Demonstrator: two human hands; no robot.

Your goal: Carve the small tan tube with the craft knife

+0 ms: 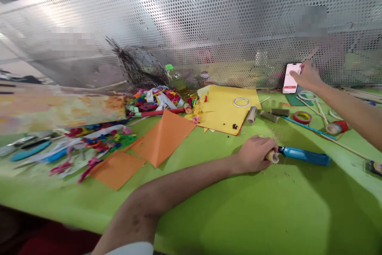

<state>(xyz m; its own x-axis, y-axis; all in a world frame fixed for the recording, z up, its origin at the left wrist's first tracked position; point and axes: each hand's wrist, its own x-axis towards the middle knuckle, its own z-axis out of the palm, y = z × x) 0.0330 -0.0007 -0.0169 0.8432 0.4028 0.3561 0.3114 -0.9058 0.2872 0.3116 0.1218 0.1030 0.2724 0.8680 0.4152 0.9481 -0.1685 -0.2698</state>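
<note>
My left hand [257, 154] lies low over the green table, its fingers wrapped round a short hollow bamboo piece [272, 157] whose open end faces me. Just right of it rests a blue-handled tool [307, 156]; its dark front end runs behind the hand, so I cannot tell its kind. Farther back, my right hand [309, 75] grips the right edge of a phone [291, 80], with one digit over the lit screen. The phone stands upright against the perforated metal panel. Sawdust-like crumbs are scattered about the bamboo.
Cut bamboo tubes [252, 115], a red-and-yellow tape roll [302, 117] and a blue stick [310, 127] lie behind the tool. Yellow sheets [221, 108] and orange paper [167, 135] spread leftward. A green-capped bottle [177, 80] stands by the mesh panel [209, 20].
</note>
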